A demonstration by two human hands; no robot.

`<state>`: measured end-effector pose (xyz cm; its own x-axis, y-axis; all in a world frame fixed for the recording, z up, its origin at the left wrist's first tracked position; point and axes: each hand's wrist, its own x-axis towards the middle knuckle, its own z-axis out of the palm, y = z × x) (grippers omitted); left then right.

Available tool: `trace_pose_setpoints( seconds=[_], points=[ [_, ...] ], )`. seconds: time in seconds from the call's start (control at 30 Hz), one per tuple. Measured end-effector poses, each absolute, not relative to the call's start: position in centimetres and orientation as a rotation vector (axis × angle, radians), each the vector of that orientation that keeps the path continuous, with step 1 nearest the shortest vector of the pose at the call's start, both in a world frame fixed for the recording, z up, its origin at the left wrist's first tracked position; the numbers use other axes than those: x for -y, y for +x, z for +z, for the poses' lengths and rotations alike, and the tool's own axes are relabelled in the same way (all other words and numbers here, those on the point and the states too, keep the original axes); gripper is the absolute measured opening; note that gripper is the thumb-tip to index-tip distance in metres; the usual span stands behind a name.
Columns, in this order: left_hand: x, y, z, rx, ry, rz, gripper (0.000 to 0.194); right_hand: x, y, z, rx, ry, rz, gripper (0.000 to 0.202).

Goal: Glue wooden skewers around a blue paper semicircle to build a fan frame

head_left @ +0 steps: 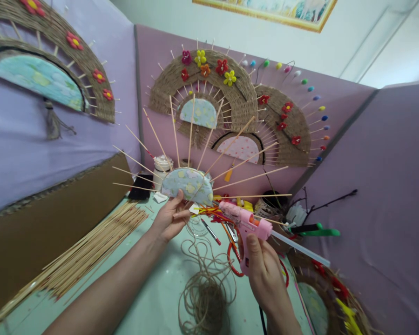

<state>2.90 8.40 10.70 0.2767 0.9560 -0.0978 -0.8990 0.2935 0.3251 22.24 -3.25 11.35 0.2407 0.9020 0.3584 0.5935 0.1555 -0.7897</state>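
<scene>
In the centre of the frame a half-round fabric piece [186,184] is sitting up off the table [153,284], with thin sticks [174,131] spreading from its edge like rays. The left hand [172,218] is pinching its lower edge, thumb lying on the printed face, the other fingers bending in below and behind. Right of centre, the right hand [265,270] is gripping the handle of a pink glue gun [242,218], fingers clamped around it; a clear glue stick [300,248] is jutting from its back end toward the lower right. The nozzle is pointing at the fabric piece's lower right corner (touching or just short of it, I cannot tell at this angle). Handling, by judgement: the fabric piece is looking light and padded, soft on the face and firmer beneath, while the sticks are looking stiff but slender, easily snapped or knocked askew. The straight lower edge is offering the best hold; the stick tips are best left alone. The gun is likely the heavier item, hot at the nozzle, so the handle is the place for fingers. Loose twine [209,298] is lying at bottom centre, and a bundle of sticks [101,251] is resting at lower left.
</scene>
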Motion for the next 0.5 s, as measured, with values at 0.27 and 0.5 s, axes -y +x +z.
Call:
trace_pose_setpoints(
  seconds=[0.27, 0.5],
  points=[
    [-8.64, 2.69, 10.68, -0.293, 0.205, 1.252, 0.013, 3.24, 22.34, 10.97, 1.451, -1.564, 0.418, 0.056],
    [-8.73, 2.64, 10.61, -0.262, 0.207, 1.248, 0.015, 3.23, 22.38, 10.97, 1.457, -1.587, 0.404, 0.057]
  ],
)
